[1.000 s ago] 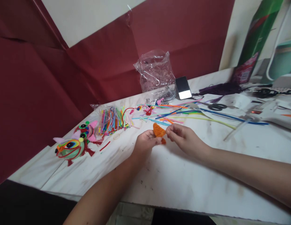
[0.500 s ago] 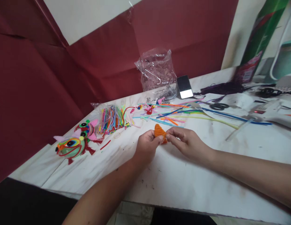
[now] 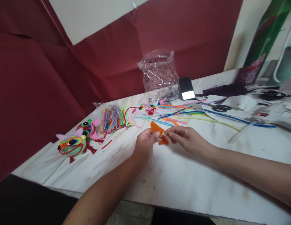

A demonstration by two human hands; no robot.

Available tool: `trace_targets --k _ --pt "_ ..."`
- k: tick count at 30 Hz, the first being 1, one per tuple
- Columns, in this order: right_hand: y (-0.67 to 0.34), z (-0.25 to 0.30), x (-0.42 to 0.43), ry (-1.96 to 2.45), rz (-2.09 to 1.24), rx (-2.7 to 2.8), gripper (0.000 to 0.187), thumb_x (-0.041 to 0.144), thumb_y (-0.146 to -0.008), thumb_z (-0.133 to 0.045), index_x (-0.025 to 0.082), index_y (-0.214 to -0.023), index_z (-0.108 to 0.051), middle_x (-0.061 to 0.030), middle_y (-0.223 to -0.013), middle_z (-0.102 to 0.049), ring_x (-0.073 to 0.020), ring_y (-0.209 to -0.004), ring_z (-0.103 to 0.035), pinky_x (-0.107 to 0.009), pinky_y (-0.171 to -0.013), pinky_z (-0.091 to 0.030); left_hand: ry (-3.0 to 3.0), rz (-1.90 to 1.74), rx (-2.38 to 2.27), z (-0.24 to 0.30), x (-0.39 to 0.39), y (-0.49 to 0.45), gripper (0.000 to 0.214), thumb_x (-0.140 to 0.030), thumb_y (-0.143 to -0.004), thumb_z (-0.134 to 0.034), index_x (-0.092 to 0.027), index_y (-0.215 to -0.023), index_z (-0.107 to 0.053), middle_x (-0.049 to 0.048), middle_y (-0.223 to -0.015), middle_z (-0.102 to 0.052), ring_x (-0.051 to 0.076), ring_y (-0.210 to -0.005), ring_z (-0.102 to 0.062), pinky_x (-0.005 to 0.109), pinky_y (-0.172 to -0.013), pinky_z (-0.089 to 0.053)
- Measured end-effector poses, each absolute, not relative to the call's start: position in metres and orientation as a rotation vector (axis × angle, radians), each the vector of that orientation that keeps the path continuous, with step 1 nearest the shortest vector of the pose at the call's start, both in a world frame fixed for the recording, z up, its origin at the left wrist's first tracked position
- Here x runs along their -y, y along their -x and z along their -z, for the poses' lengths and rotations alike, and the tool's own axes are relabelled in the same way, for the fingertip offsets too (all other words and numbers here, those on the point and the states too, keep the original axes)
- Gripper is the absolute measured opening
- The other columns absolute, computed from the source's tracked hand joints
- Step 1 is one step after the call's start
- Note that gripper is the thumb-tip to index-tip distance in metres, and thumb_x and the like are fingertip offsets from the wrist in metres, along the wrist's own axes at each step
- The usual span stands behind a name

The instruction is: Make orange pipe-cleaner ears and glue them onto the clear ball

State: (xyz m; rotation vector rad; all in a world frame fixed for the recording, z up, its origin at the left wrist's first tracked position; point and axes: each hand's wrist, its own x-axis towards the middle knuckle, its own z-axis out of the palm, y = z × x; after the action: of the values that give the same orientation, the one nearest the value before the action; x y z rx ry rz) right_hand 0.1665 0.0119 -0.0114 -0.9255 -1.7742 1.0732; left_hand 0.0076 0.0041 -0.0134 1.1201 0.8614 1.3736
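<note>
Over the middle of the table, my left hand (image 3: 146, 142) is closed on a fuzzy orange pipe-cleaner piece (image 3: 157, 127), thumb across its front. The piece has ridged rows, a pointed upper part and a lower part that shows below the thumb. My right hand (image 3: 183, 137) is pinched at the piece's right edge; its fingertips hide what exactly lies between them. Just beyond the hands lie loose coloured pipe cleaners (image 3: 173, 121).
To the left are two colourful animal-face ornaments (image 3: 73, 145) and a bag of pipe cleaners (image 3: 114, 118). Behind stand a clear plastic bag (image 3: 158, 70) and a phone (image 3: 187, 88). Scissors (image 3: 221, 108), purple threads (image 3: 226, 90) and a glue gun (image 3: 269, 117) lie right.
The orange piece has tilted and shifted a little left in my left hand, showing more of its lower part. My right fingertips have drawn slightly away from its middle. The view has shifted slightly.
</note>
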Motion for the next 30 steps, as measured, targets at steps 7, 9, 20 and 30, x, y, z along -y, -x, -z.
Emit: trace_targets --k 7,9,20,30 --pt "-0.164 0.014 -0.007 0.900 -1.030 1.773 0.024 0.039 -0.079 -0.050 0.017 -0.079 -0.059 -0.0044 -0.077 -0.063 -0.0165 -0.071 -0.056 -0.029 -0.066 -0.042 -1.192 -1.281 -0.930 0.019 -0.005 -0.006 0.016 -0.025 -0.065 -0.067 -0.012 -0.067 -0.057 -0.0015 -0.060 -0.056 0.008 -0.058 -0.050 0.023 -0.062 -0.039" --pt "-0.165 0.013 -0.007 0.908 -1.058 1.750 0.024 0.040 -0.077 -0.052 0.017 -0.074 -0.059 -0.0025 -0.071 -0.061 -0.0153 -0.067 -0.054 -0.028 -0.063 -0.041 -1.262 -1.229 -0.957 0.023 -0.006 -0.005 0.018 -0.029 -0.067 -0.066 -0.013 -0.068 -0.058 -0.0007 -0.061 -0.057 0.009 -0.059 -0.052 0.024 -0.063 -0.039" --pt "-0.167 0.017 -0.021 0.848 -1.464 1.360 0.033 0.044 -0.065 -0.067 0.016 -0.054 -0.053 0.0023 -0.051 -0.053 -0.0079 -0.047 -0.041 -0.024 -0.052 -0.031 -2.236 -1.454 -1.121 0.013 -0.002 0.002 0.025 -0.016 -0.072 -0.060 -0.016 -0.097 -0.061 0.0038 -0.081 -0.065 0.012 -0.071 -0.059 0.026 -0.071 -0.047" --pt "-0.162 0.011 -0.009 0.728 -1.719 1.287 0.028 0.035 -0.063 -0.070 0.015 -0.052 -0.054 0.0025 -0.047 -0.056 -0.0062 -0.044 -0.042 -0.024 -0.051 -0.030 -2.697 -1.579 -0.996 0.008 -0.002 0.010 0.012 -0.015 -0.077 -0.056 -0.017 -0.084 -0.065 0.0055 -0.077 -0.070 0.014 -0.073 -0.064 0.025 -0.067 -0.051"
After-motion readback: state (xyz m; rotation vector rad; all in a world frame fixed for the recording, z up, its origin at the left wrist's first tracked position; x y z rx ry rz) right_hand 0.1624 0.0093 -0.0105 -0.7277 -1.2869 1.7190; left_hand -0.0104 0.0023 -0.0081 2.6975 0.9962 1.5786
